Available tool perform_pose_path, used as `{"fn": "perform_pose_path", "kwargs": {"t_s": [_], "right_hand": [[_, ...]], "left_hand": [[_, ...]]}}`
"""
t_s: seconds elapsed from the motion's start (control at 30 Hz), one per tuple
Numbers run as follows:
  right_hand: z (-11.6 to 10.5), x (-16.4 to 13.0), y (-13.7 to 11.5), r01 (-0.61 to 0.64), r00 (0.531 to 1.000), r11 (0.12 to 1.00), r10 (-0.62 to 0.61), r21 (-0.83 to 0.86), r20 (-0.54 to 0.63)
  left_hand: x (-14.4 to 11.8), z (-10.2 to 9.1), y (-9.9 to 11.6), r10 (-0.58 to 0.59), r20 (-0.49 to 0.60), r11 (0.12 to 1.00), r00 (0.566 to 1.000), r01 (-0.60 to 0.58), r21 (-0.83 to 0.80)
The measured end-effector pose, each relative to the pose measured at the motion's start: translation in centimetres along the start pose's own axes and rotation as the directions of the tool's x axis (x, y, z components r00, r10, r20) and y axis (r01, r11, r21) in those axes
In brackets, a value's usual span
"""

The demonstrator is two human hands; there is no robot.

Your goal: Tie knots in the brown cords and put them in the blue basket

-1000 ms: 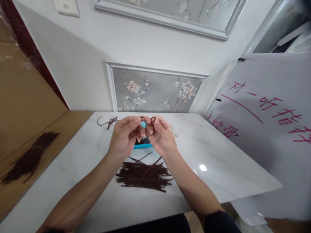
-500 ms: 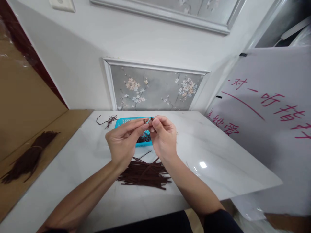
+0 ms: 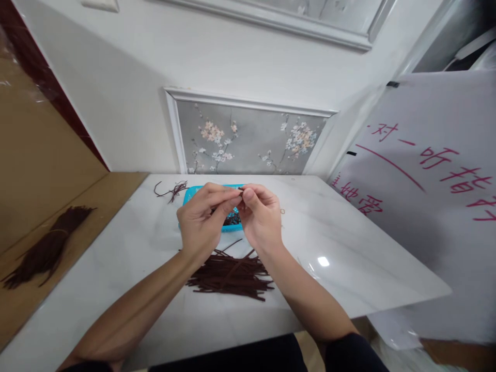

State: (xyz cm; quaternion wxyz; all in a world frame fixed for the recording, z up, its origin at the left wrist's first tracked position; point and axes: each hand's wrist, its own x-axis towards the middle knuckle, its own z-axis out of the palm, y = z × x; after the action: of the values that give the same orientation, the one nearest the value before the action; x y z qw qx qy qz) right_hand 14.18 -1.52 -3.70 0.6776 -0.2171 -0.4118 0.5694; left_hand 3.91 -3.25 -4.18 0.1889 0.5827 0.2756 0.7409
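Observation:
Above a blue plastic basket, my two hands meet fingertip to fingertip. My left hand is closed in a pinch, its thumb and fingers at a short dark brown pipe cleaner. My right hand grips the same piece between thumb and bent forefinger. Most of the piece is covered by the fingers, so its shape is hard to make out. Small dark brown bits lie inside the basket, partly hidden by the hands. Nearer my body, a pile of straight brown pipe cleaners rests on the white table.
A banded bundle of brown pipe cleaners lies on cardboard at the left. Several loose thin brown strands are left of the basket. A small rubber band is to its right. A whiteboard with red writing borders the table's right side.
My left hand has shifted right and its fingertips now touch the right hand's, closing the small gap between them. The right hand has barely moved; the view tilts slightly.

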Motion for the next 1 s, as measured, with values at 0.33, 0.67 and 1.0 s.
{"fn": "perform_pose_path", "kwargs": {"t_s": [0.33, 0.67, 1.0], "right_hand": [[-1.3, 0.9, 0.3, 0.156, 0.977, 0.971, -0.126, -0.181, 0.171], [-1.1, 0.6, 0.0, 0.284, 0.944, 0.929, -0.228, -0.237, 0.236], [-1.9, 1.6, 0.6, 0.211, 0.965, 0.954, -0.168, -0.212, 0.203]], "left_hand": [[1.4, -0.9, 0.1, -0.054, 0.108, 0.998, 0.993, 0.057, -0.025], [1.9, -1.3, 0.0, 0.018, -0.034, 0.991, 0.999, -0.013, 0.131], [1.7, -1.0, -0.3, 0.122, 0.076, 0.949, 0.99, -0.139, 0.281]]}}
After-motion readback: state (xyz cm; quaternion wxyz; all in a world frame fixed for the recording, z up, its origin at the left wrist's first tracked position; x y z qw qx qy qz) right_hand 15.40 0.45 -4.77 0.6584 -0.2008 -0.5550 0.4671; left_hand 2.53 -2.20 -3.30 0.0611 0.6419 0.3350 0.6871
